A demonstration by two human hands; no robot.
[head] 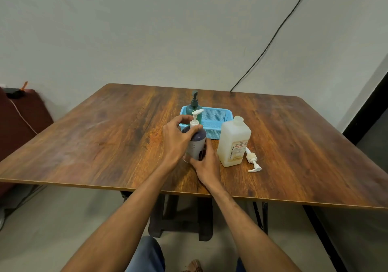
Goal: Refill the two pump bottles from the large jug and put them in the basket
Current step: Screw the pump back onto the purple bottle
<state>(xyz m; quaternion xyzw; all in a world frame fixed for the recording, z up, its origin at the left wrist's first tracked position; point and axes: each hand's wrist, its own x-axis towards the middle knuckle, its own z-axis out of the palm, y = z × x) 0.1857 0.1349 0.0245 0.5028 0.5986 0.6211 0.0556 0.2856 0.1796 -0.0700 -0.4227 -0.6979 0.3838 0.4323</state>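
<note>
A purple-grey pump bottle (197, 143) with a white pump head (195, 119) stands upright on the wooden table (105, 137). My left hand (177, 137) curls round the collar of its pump at the top. My right hand (206, 161) grips the bottle's lower body from the right. Behind it, a green pump bottle (193, 106) with a dark pump stands in the left end of the blue basket (218, 118). The large translucent jug (234, 143) stands uncapped to the right, its white pump (253, 160) lying on the table beside it.
A black cable (273, 38) runs down the wall behind the table's far edge. A dark red seat (21, 120) sits at the left. The table's near edge crosses just below my wrists; a stool and floor lie under it.
</note>
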